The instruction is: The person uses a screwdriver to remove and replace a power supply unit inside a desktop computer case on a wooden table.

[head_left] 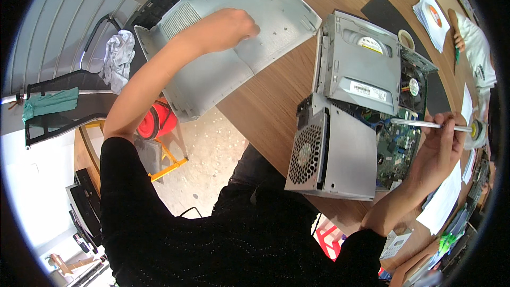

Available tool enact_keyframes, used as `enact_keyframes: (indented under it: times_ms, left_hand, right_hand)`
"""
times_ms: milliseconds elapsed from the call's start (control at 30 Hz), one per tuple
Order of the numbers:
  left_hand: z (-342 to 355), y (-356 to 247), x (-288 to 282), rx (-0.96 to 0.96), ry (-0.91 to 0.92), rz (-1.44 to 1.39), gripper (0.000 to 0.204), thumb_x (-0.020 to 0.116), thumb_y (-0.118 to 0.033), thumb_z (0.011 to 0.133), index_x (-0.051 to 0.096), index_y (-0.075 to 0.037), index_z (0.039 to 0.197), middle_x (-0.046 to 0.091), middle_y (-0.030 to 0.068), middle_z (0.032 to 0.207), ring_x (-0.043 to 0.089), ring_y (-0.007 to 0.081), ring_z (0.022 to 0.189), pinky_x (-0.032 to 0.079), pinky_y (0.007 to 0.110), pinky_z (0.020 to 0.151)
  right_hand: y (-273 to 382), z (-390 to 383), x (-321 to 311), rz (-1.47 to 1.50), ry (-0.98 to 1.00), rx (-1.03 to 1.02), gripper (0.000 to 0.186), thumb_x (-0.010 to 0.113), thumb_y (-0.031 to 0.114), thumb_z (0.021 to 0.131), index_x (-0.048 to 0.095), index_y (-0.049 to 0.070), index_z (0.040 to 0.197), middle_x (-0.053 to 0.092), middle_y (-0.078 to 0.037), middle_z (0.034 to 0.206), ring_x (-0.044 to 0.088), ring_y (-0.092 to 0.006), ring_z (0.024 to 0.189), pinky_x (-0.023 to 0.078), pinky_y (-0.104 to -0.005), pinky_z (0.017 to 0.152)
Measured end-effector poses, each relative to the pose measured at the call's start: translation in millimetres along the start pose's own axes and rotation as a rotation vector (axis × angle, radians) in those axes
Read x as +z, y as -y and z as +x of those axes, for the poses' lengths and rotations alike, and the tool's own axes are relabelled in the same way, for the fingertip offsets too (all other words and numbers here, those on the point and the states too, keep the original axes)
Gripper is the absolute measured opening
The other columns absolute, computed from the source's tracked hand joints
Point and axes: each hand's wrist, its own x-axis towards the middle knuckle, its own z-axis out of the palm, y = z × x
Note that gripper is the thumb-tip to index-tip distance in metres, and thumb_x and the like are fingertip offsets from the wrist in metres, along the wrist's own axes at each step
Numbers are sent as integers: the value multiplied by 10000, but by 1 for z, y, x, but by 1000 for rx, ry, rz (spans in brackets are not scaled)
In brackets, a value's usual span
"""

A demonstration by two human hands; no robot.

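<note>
My left hand [234,27] is closed, knuckles up, over a grey metal computer case cover [212,82] at the left of the table. What its fingers hold, if anything, is hidden. A few small dark bits [285,29] lie in the cover beside it. My right hand [443,141] grips a slim, pale, rod-like tool [414,123], its end pointing left over a green circuit board [390,151]. The board sits in an opened desktop computer with a silver drive [361,58], a boxy power supply [350,151] with a honeycomb grille, and a black fan [411,86].
The wooden table [265,106] carries a tape roll [406,39], a dark mat [382,8] and papers [429,21]. A red bucket-like container [159,119] stands left below the table. Another person's hand [459,41] is at the far right.
</note>
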Motion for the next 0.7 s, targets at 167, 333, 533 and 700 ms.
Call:
enact_keyframes:
  times_ms: [167, 333, 533, 700]
  left_hand:
    - [8, 12, -6, 61, 11, -150, 87, 676, -54, 845, 658, 0, 910, 673, 119, 891, 647, 333, 849, 508, 426, 728]
    - [32, 16, -9, -35, -1, -174, 110, 686, -72, 853, 673, -12, 944, 685, 109, 925, 654, 316, 889, 505, 425, 741]
    - [63, 0, 12, 48, -199, -360, 93, 691, -68, 841, 668, -13, 913, 653, 101, 908, 640, 314, 878, 505, 414, 733]
    - [71, 6, 20, 161, -212, -312, 115, 702, -45, 803, 624, -2, 875, 626, 106, 875, 628, 319, 844, 492, 423, 721]
  right_hand:
    - [-4, 5, -12, -21, 16, 7, 215, 541, 115, 1017, 549, -27, 1179, 605, -129, 955, 659, -197, 847, 609, -287, 726]
    - [-10, 8, -16, -62, 15, 14, 219, 536, 115, 1020, 544, -29, 1186, 611, -140, 964, 666, -206, 834, 608, -280, 720]
    - [-10, 8, -15, -108, -23, 36, 224, 538, 117, 1019, 544, -26, 1192, 605, -134, 963, 665, -202, 834, 603, -282, 718]
    - [-7, 6, -12, -117, 17, 6, 276, 535, 139, 1017, 533, -40, 1227, 597, -139, 967, 664, -229, 834, 596, -296, 718]
